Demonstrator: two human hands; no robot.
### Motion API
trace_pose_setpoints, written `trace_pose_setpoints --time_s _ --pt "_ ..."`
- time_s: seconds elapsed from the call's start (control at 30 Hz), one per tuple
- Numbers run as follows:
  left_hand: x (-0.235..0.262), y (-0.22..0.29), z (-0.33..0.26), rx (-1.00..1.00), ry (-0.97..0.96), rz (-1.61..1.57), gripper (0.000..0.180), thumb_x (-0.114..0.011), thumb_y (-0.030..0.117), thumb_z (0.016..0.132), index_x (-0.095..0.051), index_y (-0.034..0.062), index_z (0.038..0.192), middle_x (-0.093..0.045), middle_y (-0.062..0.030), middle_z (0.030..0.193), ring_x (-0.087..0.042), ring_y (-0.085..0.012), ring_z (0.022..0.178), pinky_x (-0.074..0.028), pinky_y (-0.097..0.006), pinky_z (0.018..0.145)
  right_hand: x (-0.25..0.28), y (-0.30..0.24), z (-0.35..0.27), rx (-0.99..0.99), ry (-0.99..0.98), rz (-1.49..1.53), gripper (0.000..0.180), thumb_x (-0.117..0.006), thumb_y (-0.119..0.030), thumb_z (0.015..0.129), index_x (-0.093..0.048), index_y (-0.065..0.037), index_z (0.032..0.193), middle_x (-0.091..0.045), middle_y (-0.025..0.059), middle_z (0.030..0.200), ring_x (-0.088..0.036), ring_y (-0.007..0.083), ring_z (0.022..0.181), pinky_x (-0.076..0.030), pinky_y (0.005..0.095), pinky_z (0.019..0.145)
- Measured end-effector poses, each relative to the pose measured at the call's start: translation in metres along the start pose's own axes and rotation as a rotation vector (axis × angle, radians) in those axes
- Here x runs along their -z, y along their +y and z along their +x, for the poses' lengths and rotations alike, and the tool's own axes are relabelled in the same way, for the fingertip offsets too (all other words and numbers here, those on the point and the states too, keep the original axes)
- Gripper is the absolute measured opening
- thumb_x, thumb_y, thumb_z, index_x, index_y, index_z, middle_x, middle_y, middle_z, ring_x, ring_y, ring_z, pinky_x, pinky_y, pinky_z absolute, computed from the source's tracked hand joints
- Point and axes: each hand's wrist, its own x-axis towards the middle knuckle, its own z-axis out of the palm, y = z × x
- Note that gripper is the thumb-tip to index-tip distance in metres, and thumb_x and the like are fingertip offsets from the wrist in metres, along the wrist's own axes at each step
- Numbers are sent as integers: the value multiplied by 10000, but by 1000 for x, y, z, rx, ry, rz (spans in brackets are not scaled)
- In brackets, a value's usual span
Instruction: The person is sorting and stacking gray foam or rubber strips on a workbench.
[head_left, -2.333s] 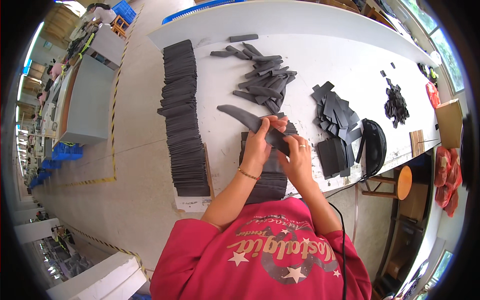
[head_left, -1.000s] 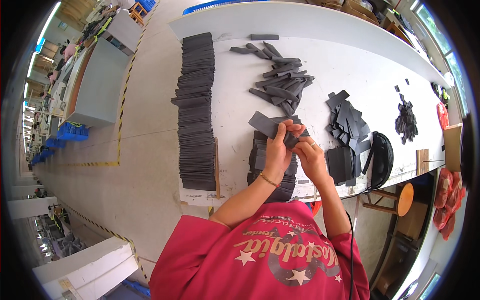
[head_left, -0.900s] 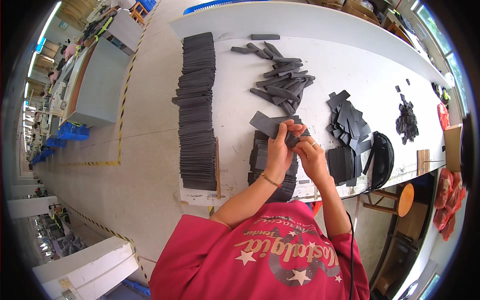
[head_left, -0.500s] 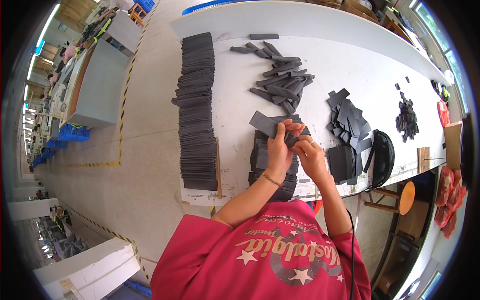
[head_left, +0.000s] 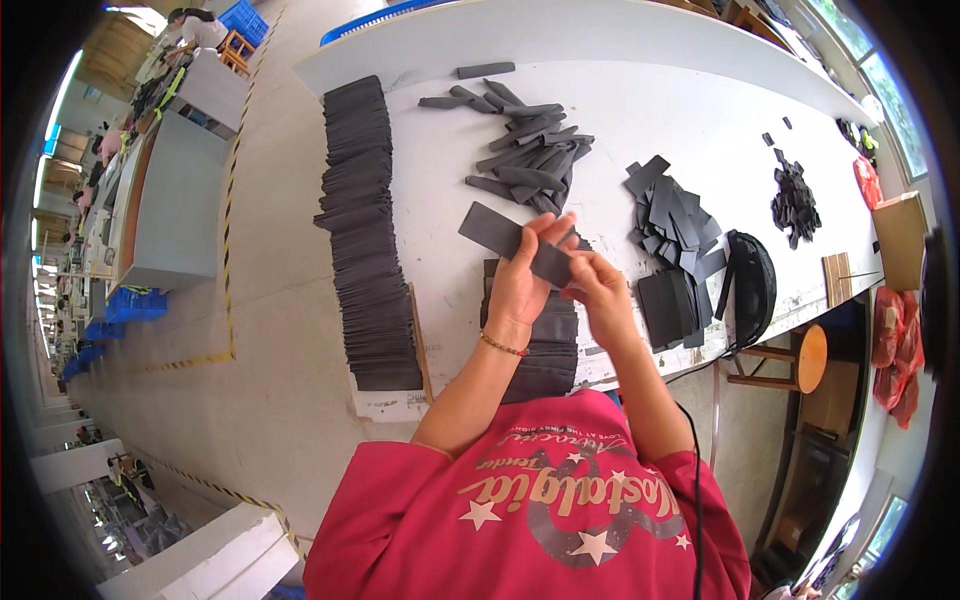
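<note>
A flat dark grey strip (head_left: 492, 230) spans both hands above the table. My left hand (head_left: 518, 285) is closed on its middle, the thumb lying across the top. At the strip's right end, my right hand (head_left: 605, 300) pinches the edge between thumb and fingers. Beneath the hands lies a stack of similar dark grey pieces (head_left: 548, 345), partly covered by my left hand and wrist. Just beyond them is a loose heap of rolled or folded dark tubes (head_left: 535, 155). Further left, a long row of tightly packed dark pieces (head_left: 360, 230) runs along the table.
To the right are a heap of flat dark pieces (head_left: 675, 215), a neat stack (head_left: 665, 305), a black pouch (head_left: 752, 290) and a pile of small dark bits (head_left: 795, 205). A raised white board (head_left: 600, 30) borders the far edge. A wooden stool (head_left: 810, 358) stands at right.
The strip's right part, bunched and hidden among my fingers before, now shows flat between my hands. My right hand has shifted to its end. The whole view has moved slightly.
</note>
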Motion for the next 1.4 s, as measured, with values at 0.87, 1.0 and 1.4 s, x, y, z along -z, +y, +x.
trace_pose_setpoints --time_s 0.87,1.0,1.4 --pt "81 -5 -37 89 513 53 222 -597 148 948 -584 -53 1040 -648 -206 999 -652 -353 960 -531 -448 905 61 67 3 85 -25 -506 72 -719 -50 826 -678 8 812 -642 26 753 -566 83 697 -448 244 646" --pt "84 -10 -24 127 512 136 202 -602 135 942 -591 -45 1034 -666 -182 942 -664 -324 911 -535 -402 866 73 76 12 -57 44 -400 108 -717 -86 843 -683 17 835 -658 29 740 -562 67 701 -453 237 644" --pt "133 7 181 -484 -73 1801 296 -713 47 766 -654 72 1056 -639 -86 1032 -607 -263 957 -487 -356 869 159 96 22 159 531 -1109 192 -727 -137 804 -594 -33 894 -608 118 812 -590 293 694 -465 403 636"
